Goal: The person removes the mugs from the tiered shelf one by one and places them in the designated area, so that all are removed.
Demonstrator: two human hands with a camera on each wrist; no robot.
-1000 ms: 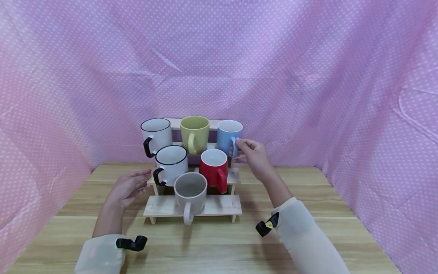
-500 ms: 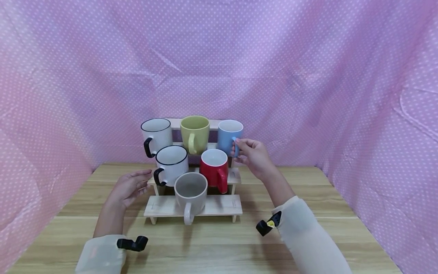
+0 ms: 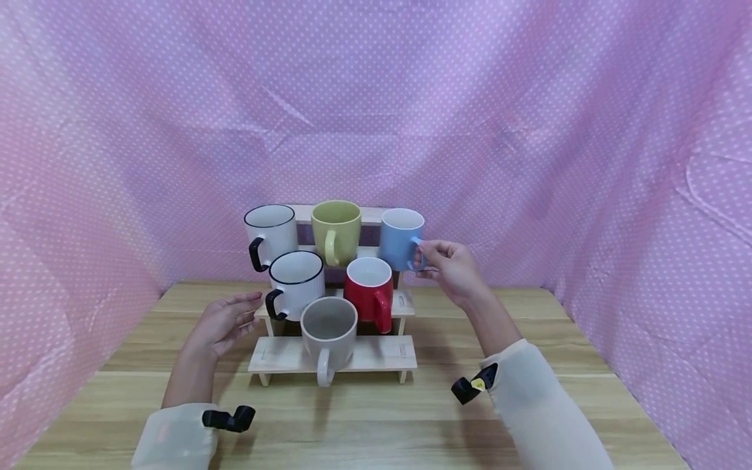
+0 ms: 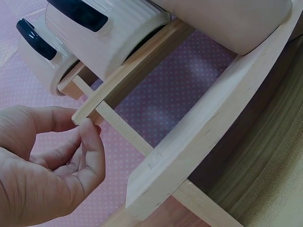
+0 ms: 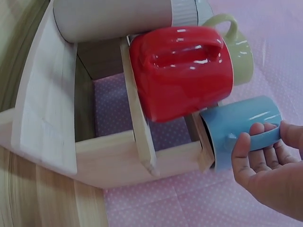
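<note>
My right hand [image 3: 455,271] grips the handle of a light blue mug [image 3: 401,241] at the right end of the top tier; in the right wrist view its fingers curl through the blue handle [image 5: 265,138]. The mug's base [image 5: 208,142] lies at the shelf's end. On the left, my left hand [image 3: 223,324] pinches the end of the middle board of a wooden three-tier rack [image 4: 90,109] between thumb and finger. The nearest mug to it is a white one with a black rim and handle [image 3: 299,287].
Beside the blue mug stands a yellow-green mug [image 3: 337,228], then another black-rimmed white mug [image 3: 273,232]. A red mug [image 3: 367,294] is on the middle tier, a grey mug [image 3: 329,333] on the lowest. Pink dotted cloth [image 3: 376,98] hangs behind the wooden table [image 3: 364,424].
My right hand and the blue mug have shifted slightly to the right, widening the gap from the yellow-green mug. My left hand keeps its place at the rack.
</note>
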